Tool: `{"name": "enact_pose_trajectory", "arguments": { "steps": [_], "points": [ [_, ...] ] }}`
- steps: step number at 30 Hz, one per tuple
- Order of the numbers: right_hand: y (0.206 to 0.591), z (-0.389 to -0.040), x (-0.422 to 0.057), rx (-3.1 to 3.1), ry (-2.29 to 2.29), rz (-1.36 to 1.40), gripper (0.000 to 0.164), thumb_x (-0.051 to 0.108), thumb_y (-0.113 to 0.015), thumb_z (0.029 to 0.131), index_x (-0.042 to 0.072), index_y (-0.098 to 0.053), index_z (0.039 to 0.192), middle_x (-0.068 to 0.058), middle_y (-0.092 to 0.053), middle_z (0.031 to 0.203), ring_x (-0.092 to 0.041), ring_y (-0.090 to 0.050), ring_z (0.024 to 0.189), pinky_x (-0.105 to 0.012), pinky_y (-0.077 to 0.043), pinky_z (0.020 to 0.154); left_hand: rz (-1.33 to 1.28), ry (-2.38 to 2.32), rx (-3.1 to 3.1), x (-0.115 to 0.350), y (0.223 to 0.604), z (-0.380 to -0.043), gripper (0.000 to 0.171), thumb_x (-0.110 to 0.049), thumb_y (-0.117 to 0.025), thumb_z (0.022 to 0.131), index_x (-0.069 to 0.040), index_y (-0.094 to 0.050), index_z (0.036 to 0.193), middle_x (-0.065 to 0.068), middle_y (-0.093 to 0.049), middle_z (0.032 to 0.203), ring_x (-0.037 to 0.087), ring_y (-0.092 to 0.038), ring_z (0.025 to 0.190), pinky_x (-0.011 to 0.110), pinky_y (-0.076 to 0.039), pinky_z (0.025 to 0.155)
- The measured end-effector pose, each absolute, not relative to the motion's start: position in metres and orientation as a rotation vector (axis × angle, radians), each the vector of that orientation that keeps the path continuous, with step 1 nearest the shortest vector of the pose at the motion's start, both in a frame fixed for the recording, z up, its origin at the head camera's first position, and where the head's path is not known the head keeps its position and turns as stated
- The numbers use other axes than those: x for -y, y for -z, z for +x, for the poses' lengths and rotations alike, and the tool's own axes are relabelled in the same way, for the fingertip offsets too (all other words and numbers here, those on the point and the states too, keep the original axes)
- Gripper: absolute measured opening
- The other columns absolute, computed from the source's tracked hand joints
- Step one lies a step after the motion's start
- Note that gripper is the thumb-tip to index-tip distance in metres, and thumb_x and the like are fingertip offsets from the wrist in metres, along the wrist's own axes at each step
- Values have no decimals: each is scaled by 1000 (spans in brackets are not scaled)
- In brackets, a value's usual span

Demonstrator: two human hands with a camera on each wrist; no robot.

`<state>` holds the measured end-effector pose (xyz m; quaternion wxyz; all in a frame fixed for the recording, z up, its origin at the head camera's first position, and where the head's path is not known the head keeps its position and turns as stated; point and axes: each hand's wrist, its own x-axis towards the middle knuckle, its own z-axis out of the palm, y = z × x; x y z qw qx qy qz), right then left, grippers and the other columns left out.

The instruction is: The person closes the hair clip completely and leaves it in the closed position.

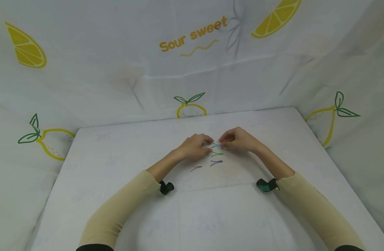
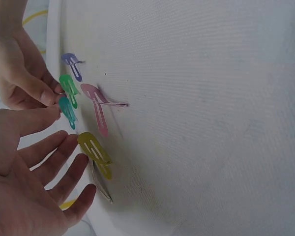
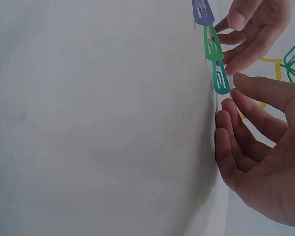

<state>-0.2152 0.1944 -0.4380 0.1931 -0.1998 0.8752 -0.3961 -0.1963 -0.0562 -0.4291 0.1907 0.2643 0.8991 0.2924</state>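
Observation:
A teal snap hair clip (image 3: 220,78) lies at the far end of a column, with a green hair clip (image 1: 217,154) and a purple hair clip (image 1: 216,162) nearer. My right hand (image 1: 239,138) has its thumb and index fingertips beside the teal clip's end, a small gap showing between them. On the other side, my left hand (image 1: 196,146) rests with loosely spread fingers, its thumb close to the teal and green clips. A yellow hair clip (image 2: 94,150) sits by the left fingertips, hidden in the head view. Nearer lies a pink hair clip (image 1: 196,168).
A white cloth covers the table (image 1: 210,216). Behind it hangs a white curtain (image 1: 110,94) printed with lemons and lettering. Dark wrist-worn devices (image 1: 166,188) show at both sleeve cuffs.

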Motion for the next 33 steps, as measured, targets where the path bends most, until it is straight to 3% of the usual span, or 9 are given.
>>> {"name": "enact_pose_trajectory", "arguments": {
  "steps": [23,33],
  "points": [
    [442,-213,-192,-2520,1038,-601,12,9,-77,99,-1,-81,105,-14,-82,101,-16,-71,90,-27,-55,84,698,-642,-2696,35,437,-204,28,-27,-74,103,-15,-75,128,4,-75,129,25,-68,124,52,-49,107],
    [444,-213,-191,-2555,1040,-604,8,7,-77,98,2,-82,102,-9,-82,97,-13,-67,86,-24,-54,82,684,-616,-2741,32,440,-203,21,-26,-76,103,-17,-77,122,2,-74,123,22,-68,118,51,-48,103]
  ]
}}
